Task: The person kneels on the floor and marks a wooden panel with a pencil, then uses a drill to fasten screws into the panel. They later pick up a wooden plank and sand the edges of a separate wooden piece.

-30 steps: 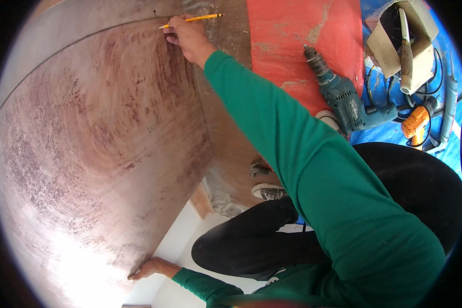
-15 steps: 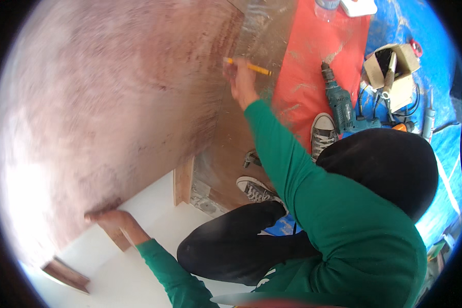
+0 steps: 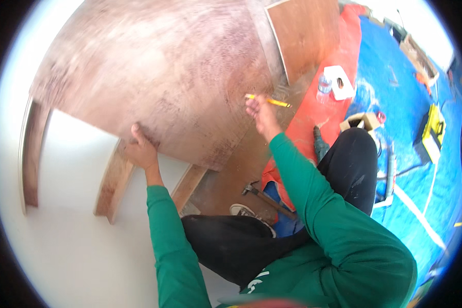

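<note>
A large reddish-brown plywood panel [image 3: 164, 66] spreads out before me, its lower edge resting over wooden battens [image 3: 109, 185]. My left hand [image 3: 142, 151] grips that edge above the middle batten, thumb on the panel's face; its other fingers are partly hidden. In my right hand [image 3: 263, 118] is a slim yellow pencil [image 3: 280, 103], pinched near the panel's right side, one end pointing at the panel. A hammer [image 3: 251, 189] lies on the floor just beyond my foot, between my two arms.
Past the panel stands a smaller brown board [image 3: 305, 36]. On a red sheet [image 3: 303, 120] lie a drill [image 3: 321, 145], a plastic bottle [image 3: 324, 84] and a white box [image 3: 346, 91]. A blue tarp [image 3: 380, 66] on the right holds a cardboard box [image 3: 355, 122] and a yellow-black case [image 3: 432, 133].
My view has swung, bringing more battens and the far board into sight. My left hand still holds the panel's lower edge, now with its thumb showing on top. The pencil stays in my right hand.
</note>
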`<act>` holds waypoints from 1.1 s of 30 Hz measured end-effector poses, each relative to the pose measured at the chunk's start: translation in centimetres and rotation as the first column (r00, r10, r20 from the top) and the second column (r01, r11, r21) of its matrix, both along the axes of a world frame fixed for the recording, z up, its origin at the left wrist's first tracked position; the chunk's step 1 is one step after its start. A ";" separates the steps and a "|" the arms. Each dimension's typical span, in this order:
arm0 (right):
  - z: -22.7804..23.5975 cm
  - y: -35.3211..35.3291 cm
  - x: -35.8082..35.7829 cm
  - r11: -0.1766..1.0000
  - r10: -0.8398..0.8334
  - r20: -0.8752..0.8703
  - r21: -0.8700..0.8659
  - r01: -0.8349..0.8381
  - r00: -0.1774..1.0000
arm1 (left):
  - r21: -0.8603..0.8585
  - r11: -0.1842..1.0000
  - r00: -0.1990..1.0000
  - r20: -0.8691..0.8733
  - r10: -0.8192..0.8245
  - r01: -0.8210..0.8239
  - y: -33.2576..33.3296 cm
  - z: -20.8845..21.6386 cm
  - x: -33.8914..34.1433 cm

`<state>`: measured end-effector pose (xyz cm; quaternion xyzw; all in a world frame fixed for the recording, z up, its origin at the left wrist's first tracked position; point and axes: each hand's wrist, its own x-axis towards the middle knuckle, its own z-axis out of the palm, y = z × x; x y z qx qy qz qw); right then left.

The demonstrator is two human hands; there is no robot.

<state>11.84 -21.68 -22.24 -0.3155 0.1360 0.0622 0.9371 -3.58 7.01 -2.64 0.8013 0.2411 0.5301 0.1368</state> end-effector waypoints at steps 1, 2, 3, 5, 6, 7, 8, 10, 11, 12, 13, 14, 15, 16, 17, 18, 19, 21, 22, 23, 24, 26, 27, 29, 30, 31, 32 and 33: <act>2.4 -1.3 1.1 1.000 0.012 0.115 0.003 -0.012 0.993 | -0.082 0.995 0.994 -0.103 0.042 -0.050 0.4 0.0 -0.3; 4.7 -2.6 1.7 1.000 0.012 0.154 -0.010 -0.010 0.988 | -0.076 0.996 0.992 -0.115 0.041 -0.050 0.7 0.0 -0.6; 7.2 -3.6 2.2 1.000 -0.007 0.249 -0.005 0.009 0.968 | -0.063 0.997 0.993 -0.109 0.035 -0.042 1.0 0.0 -0.7; 12.3 -5.0 2.8 0.999 -0.048 0.387 -0.004 0.054 0.921 | -0.132 0.991 0.981 -0.194 -0.001 -0.025 1.5 0.0 -0.7; 14.8 -5.2 2.9 0.999 -0.024 0.437 -0.028 0.040 0.899 | -0.094 0.996 0.992 -0.125 -0.017 0.006 1.5 0.0 -0.6; 17.4 -5.3 2.9 0.998 -0.006 0.489 -0.052 0.036 0.872 | -0.047 0.998 0.999 -0.028 -0.039 0.038 1.5 0.0 -0.6; 19.8 -5.5 2.9 0.996 0.003 0.536 -0.076 0.044 0.844 | 0.011 0.993 0.991 0.057 -0.118 0.118 1.4 -0.1 -0.5; 24.2 -5.1 2.7 0.989 0.032 0.618 -0.133 0.064 0.785 | -0.049 0.996 0.997 0.025 -0.076 0.077 1.2 0.0 -0.5; 26.0 -4.8 2.6 0.984 0.052 0.656 -0.164 0.075 0.753 | -0.100 0.992 0.997 -0.005 -0.072 0.072 1.1 0.2 -0.6; 27.5 -4.7 2.5 0.976 0.069 0.672 -0.199 0.091 0.737 | -0.130 0.989 0.995 -0.061 -0.079 0.070 1.0 0.3 -0.7; 28.8 -4.6 2.5 0.959 0.108 0.703 -0.261 0.113 0.703 | -0.186 0.981 0.990 -0.115 -0.078 0.056 1.0 0.6 -0.8; 29.7 -4.6 2.4 0.947 0.136 0.741 -0.292 0.133 0.657 | -0.240 0.970 0.981 -0.179 -0.076 0.032 1.0 0.8 -1.0; 30.1 -4.6 2.4 0.930 0.166 0.753 -0.333 0.152 0.637 | -0.221 0.973 0.986 -0.134 -0.096 0.065 0.9 0.9 -1.1; 30.1 -4.6 2.4 0.923 0.203 0.802 -0.349 0.165 0.561 | -0.203 0.975 0.990 -0.089 -0.113 0.093 0.8 1.0 -1.3; 29.8 -4.7 2.5 0.920 0.178 0.750 -0.356 0.162 0.637 | -0.192 0.972 0.989 -0.033 -0.146 0.137 0.7 1.2 -1.3; 29.0 -4.9 2.5 0.929 0.156 0.732 -0.337 0.154 0.663 | -0.183 0.972 0.988 -0.002 -0.152 0.149 0.5 1.2 -1.4; 28.1 -5.0 2.8 0.936 0.135 0.705 -0.321 0.144 0.696 | -0.182 0.967 0.984 0.032 -0.173 0.176 0.4 1.3 -1.4; 26.0 -5.2 3.6 0.956 0.067 0.623 -0.263 0.127 0.779 | -0.178 0.962 0.979 0.062 -0.197 0.205 0.1 1.3 -1.3; 24.7 -5.1 4.0 0.961 0.049 0.538 -0.255 0.108 0.841 | -0.183 0.963 0.980 0.050 -0.192 0.198 0.1 1.4 -1.4; 23.7 -5.2 4.5 0.963 0.062 0.557 -0.253 0.098 0.828 | -0.193 0.964 0.983 0.063 -0.174 0.183 0.0 1.5 -1.5; 22.8 -5.2 5.0 0.957 0.060 0.516 -0.274 0.098 0.855 | -0.210 0.951 0.974 0.039 -0.224 0.227 0.1 1.7 -1.6; 21.6 -4.3 5.7 0.924 0.211 0.580 -0.381 0.033 0.787 | -0.228 0.939 0.966 0.053 -0.253 0.258 0.4 2.2 -1.9; 21.0 -3.7 5.6 0.889 0.301 0.592 -0.457 0.004 0.747 | -0.244 0.934 0.964 0.010 -0.265 0.260 0.5 2.5 -2.3; 19.9 -1.6 4.7 0.828 0.425 0.606 -0.561 -0.018 0.672 | -0.311 0.939 0.958 -0.189 -0.213 0.148 1.2 3.3 -2.9; 19.1 0.2 3.7 0.799 0.488 0.614 -0.600 -0.034 0.620 | -0.270 0.952 0.952 -0.224 -0.207 0.143 1.5 3.6 -3.1; 18.3 2.2 2.3 0.774 0.540 0.631 -0.632 -0.035 0.557 | -0.243 0.961 0.942 -0.272 -0.198 0.132 1.8 3.9 -3.2; 17.3 4.2 0.7 0.744 0.592 0.637 -0.667 -0.030 0.494 | -0.197 0.971 0.935 -0.298 -0.194 0.138 2.1 4.0 -3.3; 16.3 6.2 -1.2 0.753 0.605 0.649 -0.654 -0.068 0.462 | -0.227 0.966 0.931 -0.309 -0.192 0.124 2.5 4.2 -3.4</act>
